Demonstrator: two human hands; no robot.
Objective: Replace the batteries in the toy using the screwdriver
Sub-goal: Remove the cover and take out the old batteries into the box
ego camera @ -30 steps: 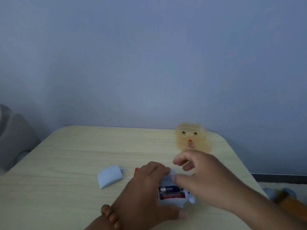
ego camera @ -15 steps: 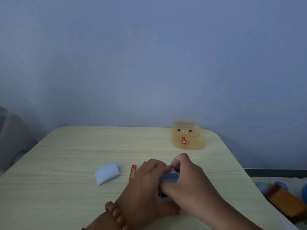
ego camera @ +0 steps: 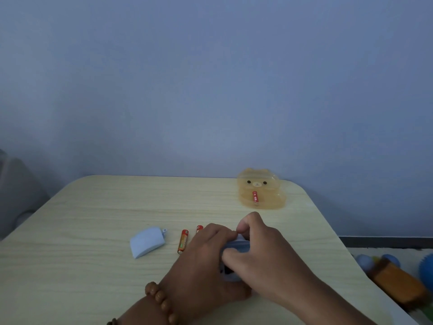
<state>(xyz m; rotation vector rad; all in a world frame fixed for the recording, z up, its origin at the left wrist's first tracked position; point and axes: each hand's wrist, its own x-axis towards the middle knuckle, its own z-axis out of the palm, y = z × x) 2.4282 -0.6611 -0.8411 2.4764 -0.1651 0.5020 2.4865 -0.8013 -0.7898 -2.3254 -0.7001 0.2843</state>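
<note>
Moved: right hand (ego camera: 264, 254) dropped onto the toy (ego camera: 235, 245), near the tabletop (ego camera: 93, 207) front edge. Fingers (ego camera: 250, 222) of both hands curl round it. Cover (ego camera: 147, 241) off; two batteries (ego camera: 183, 241) loose beside left hand (ego camera: 206, 259). I judge cover and screw remain.

Three batteries showed: a battery (ego camera: 183, 241) and a half-hidden battery (ego camera: 199, 228) left of the left hand (ego camera: 203, 261), a third battery (ego camera: 255, 197) in the one box (ego camera: 271, 204) beyond the right hand (ego camera: 264, 252). One cover (ego camera: 147, 241) lay farther left, one toy (ego camera: 235, 246) between the hands.

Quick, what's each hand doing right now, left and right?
Left hand: closed, gripping the toy.
Right hand: closed, finger and thumb pinching the same toy.
</note>
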